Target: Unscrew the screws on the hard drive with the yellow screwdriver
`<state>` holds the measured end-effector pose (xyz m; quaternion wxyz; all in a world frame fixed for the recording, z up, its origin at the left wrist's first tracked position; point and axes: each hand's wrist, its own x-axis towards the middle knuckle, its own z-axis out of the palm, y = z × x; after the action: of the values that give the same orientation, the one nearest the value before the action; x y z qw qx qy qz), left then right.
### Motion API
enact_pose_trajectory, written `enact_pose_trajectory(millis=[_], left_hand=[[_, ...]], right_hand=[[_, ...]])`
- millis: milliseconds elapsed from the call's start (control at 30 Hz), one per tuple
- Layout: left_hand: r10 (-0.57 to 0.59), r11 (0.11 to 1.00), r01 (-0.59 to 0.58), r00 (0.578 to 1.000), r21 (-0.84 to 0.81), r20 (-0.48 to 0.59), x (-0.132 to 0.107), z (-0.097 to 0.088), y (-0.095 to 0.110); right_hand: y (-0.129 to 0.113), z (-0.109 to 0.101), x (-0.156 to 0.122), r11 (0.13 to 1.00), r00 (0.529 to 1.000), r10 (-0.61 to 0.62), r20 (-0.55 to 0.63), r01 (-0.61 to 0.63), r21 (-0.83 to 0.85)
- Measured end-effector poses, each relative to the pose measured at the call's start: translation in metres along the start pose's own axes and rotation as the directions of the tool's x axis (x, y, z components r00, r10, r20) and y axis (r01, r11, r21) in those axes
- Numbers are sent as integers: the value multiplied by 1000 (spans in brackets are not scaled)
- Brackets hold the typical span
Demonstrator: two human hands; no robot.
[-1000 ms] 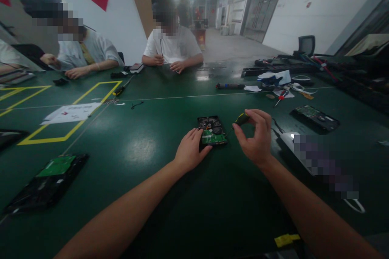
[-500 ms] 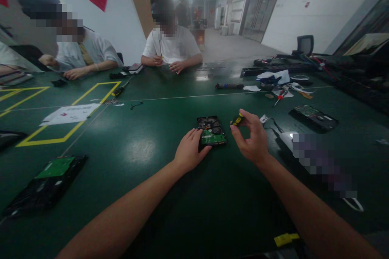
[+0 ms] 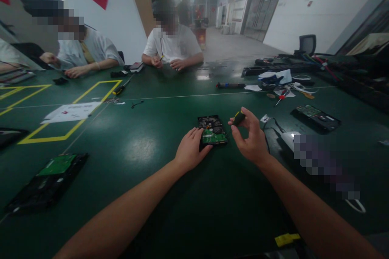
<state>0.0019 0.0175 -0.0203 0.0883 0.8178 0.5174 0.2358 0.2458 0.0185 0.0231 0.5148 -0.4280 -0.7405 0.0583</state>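
A hard drive (image 3: pixel 212 123) with a green circuit board (image 3: pixel 215 137) lies flat on the table in front of me. My left hand (image 3: pixel 192 148) grips it from the left, fingers over its left edge and thumb along the near edge. To its right, my right hand (image 3: pixel 251 137) pinches the black and yellow handle of a screwdriver (image 3: pixel 238 118) between thumb and fingers. The thin shaft slants down toward the drive's right edge; its tip is too small and dark to place exactly.
Other hard drives lie at the left (image 3: pixel 48 184) and right (image 3: pixel 316 118). A long, partly blurred object (image 3: pixel 325 166) rests beside my right forearm. Another screwdriver (image 3: pixel 119 90), papers (image 3: pixel 71 112) and loose tools (image 3: pixel 283 95) lie farther off. Two people (image 3: pixel 172 44) sit across the green table (image 3: pixel 146 182).
The screwdriver handle has turned a little in my right hand, and its fingers have shifted. My left hand and the hard drive keep their places; the whole view has moved slightly.
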Motion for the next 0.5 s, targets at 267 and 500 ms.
enact_pose_trajectory(millis=[267, 500], left_hand=[[-16, 1000, 16, 1000, 5, 15, 0, 1, -1], [-7, 1000, 7, 1000, 5, 13, 1, 0, 0]], right_hand=[[3, 1, -1, 998, 999, -38, -33, 37, -41], [2, 0, 0, 1000, 1000, 5, -14, -5, -2]])
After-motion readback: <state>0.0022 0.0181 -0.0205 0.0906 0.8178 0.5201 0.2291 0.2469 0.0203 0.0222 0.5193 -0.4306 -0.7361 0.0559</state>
